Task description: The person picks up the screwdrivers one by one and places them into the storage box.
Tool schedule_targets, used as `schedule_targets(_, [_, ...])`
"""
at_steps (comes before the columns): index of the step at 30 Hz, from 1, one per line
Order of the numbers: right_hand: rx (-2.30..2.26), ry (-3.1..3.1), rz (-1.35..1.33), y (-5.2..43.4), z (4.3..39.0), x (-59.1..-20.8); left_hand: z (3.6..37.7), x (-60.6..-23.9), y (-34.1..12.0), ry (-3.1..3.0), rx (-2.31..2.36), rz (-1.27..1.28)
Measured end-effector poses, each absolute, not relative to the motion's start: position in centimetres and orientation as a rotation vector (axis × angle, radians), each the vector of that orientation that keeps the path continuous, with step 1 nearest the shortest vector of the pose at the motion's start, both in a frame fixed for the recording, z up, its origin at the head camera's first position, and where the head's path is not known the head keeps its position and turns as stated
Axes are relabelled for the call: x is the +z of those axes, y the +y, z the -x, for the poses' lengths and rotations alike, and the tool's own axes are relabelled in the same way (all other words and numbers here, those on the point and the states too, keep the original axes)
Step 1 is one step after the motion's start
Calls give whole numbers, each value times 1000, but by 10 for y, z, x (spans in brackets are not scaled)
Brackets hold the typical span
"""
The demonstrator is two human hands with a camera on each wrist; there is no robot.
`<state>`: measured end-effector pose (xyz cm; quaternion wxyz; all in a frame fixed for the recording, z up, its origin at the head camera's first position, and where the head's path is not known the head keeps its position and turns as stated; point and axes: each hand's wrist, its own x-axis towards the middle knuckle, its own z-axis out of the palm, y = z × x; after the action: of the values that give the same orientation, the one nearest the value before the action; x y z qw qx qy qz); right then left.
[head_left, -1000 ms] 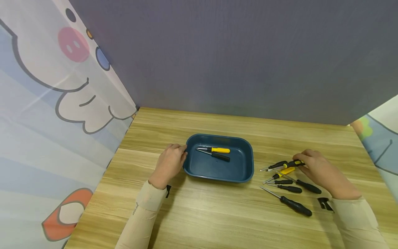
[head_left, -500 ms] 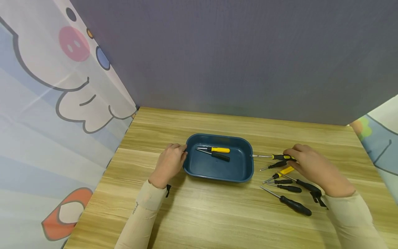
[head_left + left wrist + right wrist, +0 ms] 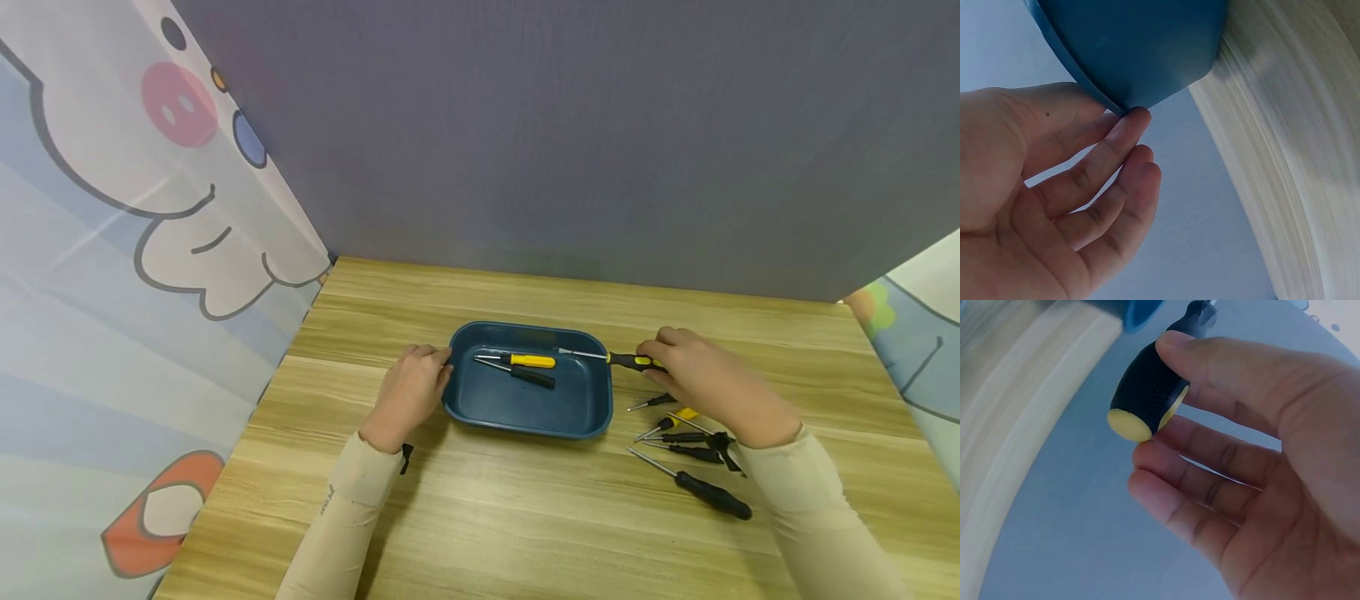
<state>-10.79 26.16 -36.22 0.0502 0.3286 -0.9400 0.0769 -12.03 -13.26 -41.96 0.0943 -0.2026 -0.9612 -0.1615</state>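
A dark blue plastic bin (image 3: 487, 408) sits mid-table. My left hand (image 3: 407, 390) pinches its left rim between thumb and fingers, as the left wrist view shows. In my right hand (image 3: 708, 385) is a black-and-yellow screwdriver (image 3: 626, 360), gripped by the handle (image 3: 1150, 387) between thumb and fingers. Its shaft reaches over the bin's right rim, with the tip above the inside. Within the bin lie a yellow-handled screwdriver (image 3: 532, 361) and a black-handled screwdriver (image 3: 534, 379). My right wrist and strap partly cover the tools beneath them.
To the right of the bin, several screwdrivers lie in a loose group, among them a yellow-handled one (image 3: 684, 414) and a large black one (image 3: 712, 496). A grey panel (image 3: 570, 167) stands behind the wooden table (image 3: 510, 525). A printed curtain (image 3: 112, 333) hangs at the left.
My right hand has lifted the black-and-yellow screwdriver from the group and carried it left, until its tip is over the bin. My left hand stays at the bin's rim.
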Motion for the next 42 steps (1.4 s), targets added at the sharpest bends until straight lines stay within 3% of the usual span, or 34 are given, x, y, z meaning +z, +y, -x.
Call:
schedule_targets(24, [222, -3024, -1203, 165, 157, -373, 117, -418, -132, -2859, -482, 591])
schedule_targets(42, [140, -3120, -1270, 139, 183, -397, 121, -420, -127, -2855, -461, 581])
